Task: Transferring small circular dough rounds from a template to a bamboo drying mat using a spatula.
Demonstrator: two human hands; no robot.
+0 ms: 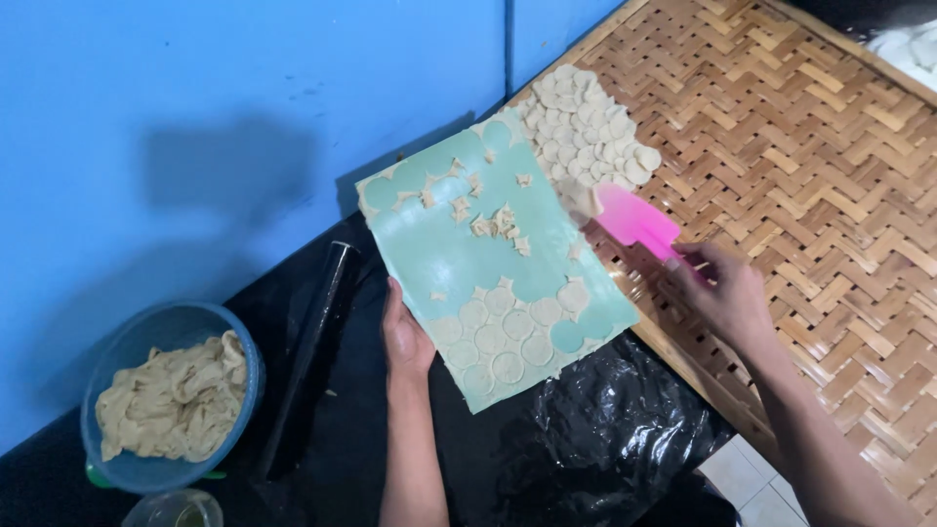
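Left hand [405, 337] is gripping the tilted green board [468, 263] closed-fisted while right hand [717, 293], clasping the pink scraper [634, 222], is sweeping dough rounds [586, 127] ahead of it onto the woven tray [800, 166]; shallow strokes advised.

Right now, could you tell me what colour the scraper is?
Bright pink scraper, held in the right hand; head view.

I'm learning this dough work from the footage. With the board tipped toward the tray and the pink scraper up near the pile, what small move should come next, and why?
Probably bring the pink scraper in the right hand down to the dough rounds left on the green board, which the left hand holds tilted; a pile of rounds already lies on the woven tray.
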